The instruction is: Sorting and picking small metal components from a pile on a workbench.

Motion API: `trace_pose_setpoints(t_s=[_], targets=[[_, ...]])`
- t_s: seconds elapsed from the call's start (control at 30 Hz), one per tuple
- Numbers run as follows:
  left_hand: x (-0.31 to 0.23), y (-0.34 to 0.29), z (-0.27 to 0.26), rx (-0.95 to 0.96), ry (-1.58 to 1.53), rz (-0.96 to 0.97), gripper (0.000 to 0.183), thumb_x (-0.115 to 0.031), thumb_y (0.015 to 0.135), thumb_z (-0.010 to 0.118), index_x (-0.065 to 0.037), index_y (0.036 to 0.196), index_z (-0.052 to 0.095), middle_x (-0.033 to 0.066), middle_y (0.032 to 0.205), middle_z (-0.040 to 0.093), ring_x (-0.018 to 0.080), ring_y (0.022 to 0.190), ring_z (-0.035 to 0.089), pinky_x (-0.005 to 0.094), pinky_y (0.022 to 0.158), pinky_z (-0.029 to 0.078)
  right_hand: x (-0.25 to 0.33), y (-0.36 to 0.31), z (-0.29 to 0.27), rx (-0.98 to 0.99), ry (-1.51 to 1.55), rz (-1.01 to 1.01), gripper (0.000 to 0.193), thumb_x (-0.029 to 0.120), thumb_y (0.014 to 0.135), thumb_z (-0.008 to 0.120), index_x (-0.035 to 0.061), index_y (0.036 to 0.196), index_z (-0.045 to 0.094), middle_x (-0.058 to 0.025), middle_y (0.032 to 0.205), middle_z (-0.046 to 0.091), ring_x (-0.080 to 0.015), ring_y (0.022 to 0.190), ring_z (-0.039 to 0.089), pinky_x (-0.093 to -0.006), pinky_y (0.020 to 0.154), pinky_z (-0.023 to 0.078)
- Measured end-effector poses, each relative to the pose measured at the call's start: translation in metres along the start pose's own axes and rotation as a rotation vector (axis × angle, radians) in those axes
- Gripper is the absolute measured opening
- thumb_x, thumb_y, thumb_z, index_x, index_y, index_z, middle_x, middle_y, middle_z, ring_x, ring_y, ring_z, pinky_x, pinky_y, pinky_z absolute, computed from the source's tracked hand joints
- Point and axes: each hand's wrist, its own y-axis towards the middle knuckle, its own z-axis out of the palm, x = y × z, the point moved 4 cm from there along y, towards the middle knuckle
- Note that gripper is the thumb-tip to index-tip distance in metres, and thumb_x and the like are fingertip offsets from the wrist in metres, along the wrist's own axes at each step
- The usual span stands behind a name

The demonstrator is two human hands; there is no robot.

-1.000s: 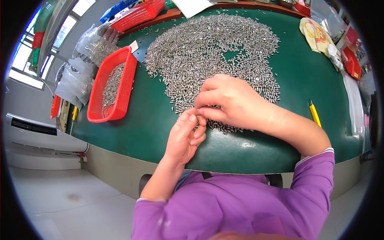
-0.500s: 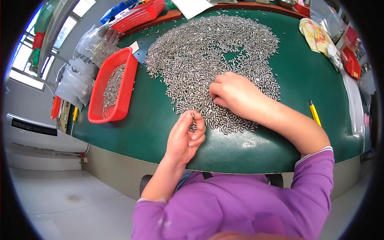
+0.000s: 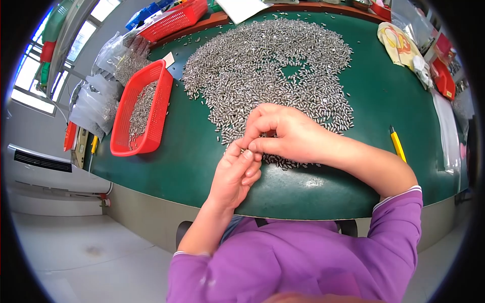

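Observation:
A wide spread of small silvery metal pieces (image 3: 268,55), short and rod-like, lies on the green tabletop (image 3: 187,166). At its near edge my two hands meet at the fingertips. My left hand (image 3: 233,174) is curled closed, palm up, around a few of these pieces, mostly hidden by the fingers. My right hand (image 3: 288,132) reaches in from the right, thumb and forefinger pinched against the left fingertips. Whatever sits in that pinch is too small and covered to make out.
A red perforated basket (image 3: 162,108) holding more metal pieces stands at the left, beside filled clear plastic bags (image 3: 96,103). A yellow-handled cutter (image 3: 398,144) lies at the right. Farther back are a printed cloth (image 3: 396,44), a white sheet (image 3: 243,9) and another red basket (image 3: 177,21).
My right hand has come from the pile toward me and to the left, meeting the left fingertips. The left hand has stayed nearly in place, its fingers closing over the pieces.

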Motion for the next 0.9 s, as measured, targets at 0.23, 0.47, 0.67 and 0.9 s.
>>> trace_pose_setpoints(t_s=[0.23, 0.47, 0.67, 0.9], targets=[[0.0, -0.001, -0.004, -0.035, -0.007, 0.015, 0.015, -0.017, 0.102, 0.045, -0.007, 0.106, 0.056, 0.0057, 0.087, 0.055, 0.0053, 0.058, 0.04, 0.0171, 0.045, 0.03, -0.024, -0.003, -0.008, -0.126, -0.429, -0.088, 0.026, 0.01, 0.081, 0.068, 0.0066, 0.107, 0.068, -0.0097, 0.102, 0.062, -0.0298, 0.099, 0.06, -0.038, 0.089, 0.048], [0.002, 0.0, -0.009, -0.068, -0.057, -0.043, 0.024, -0.022, 0.104, 0.04, -0.004, 0.105, 0.056, 0.0076, 0.087, 0.055, 0.0078, 0.058, 0.039, 0.0183, 0.044, 0.029, -0.032, -0.001, -0.011, -0.07, -0.734, -0.079, 0.012, 0.013, 0.077, 0.069, 0.0066, 0.086, 0.065, -0.0079, 0.088, 0.059, -0.0293, 0.089, 0.058, -0.0413, 0.077, 0.049], [0.0, -0.003, -0.008, -0.068, -0.054, -0.032, 0.022, -0.019, 0.103, 0.042, -0.004, 0.111, 0.055, 0.0074, 0.092, 0.055, 0.0087, 0.063, 0.043, 0.0191, 0.047, 0.032, -0.007, 0.004, -0.022, -0.206, -0.709, -0.173, 0.009, 0.015, 0.078, 0.069, 0.0082, 0.082, 0.063, -0.0077, 0.084, 0.058, -0.0288, 0.084, 0.058, -0.0415, 0.073, 0.048], [0.003, -0.001, -0.005, -0.034, -0.008, -0.006, 0.018, -0.012, 0.099, 0.051, -0.009, 0.117, 0.052, 0.0054, 0.094, 0.056, 0.0067, 0.065, 0.044, 0.0178, 0.05, 0.035, -0.004, 0.0, 0.002, 0.003, -0.024, -0.013, 0.012, 0.014, 0.083, 0.069, 0.0065, 0.092, 0.069, -0.0077, 0.093, 0.061, -0.0228, 0.09, 0.061, -0.0343, 0.079, 0.05]])
